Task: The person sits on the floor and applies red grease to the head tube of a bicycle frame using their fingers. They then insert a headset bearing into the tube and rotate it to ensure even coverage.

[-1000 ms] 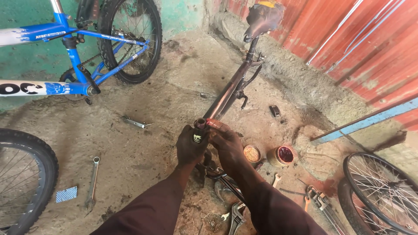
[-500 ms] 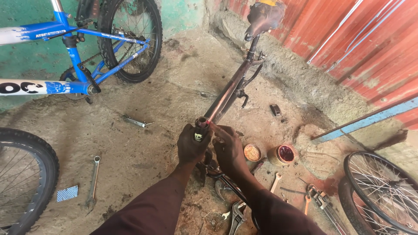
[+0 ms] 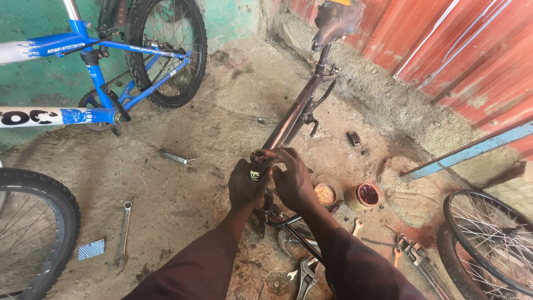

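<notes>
- A dark bicycle frame (image 3: 294,119) is seen lying over the concrete floor (image 3: 222,139), its long axis running from the hands, near the middle of the view, up and away to the right toward the red corrugated wall (image 3: 472,55).
- Its brown saddle (image 3: 336,19) is found at the far end; the open head tube (image 3: 259,158) is at the near end, its mouth turned upward toward the camera.
- The left hand (image 3: 247,186) is wrapped shut around the head tube from the left, the forearm stretched up from the bottom edge.
- The right hand (image 3: 294,180) is curled against the tube's right side, its fingers bent over the rim; whether anything small is pinched there cannot be told.
- Two small round tins (image 3: 344,195) are seen on the floor just right of the hands.
- A spanner (image 3: 123,233) lies well to the left, and pliers (image 3: 305,275) lie below the hands.
- A blue bicycle (image 3: 111,66) stands at the upper left.
</notes>
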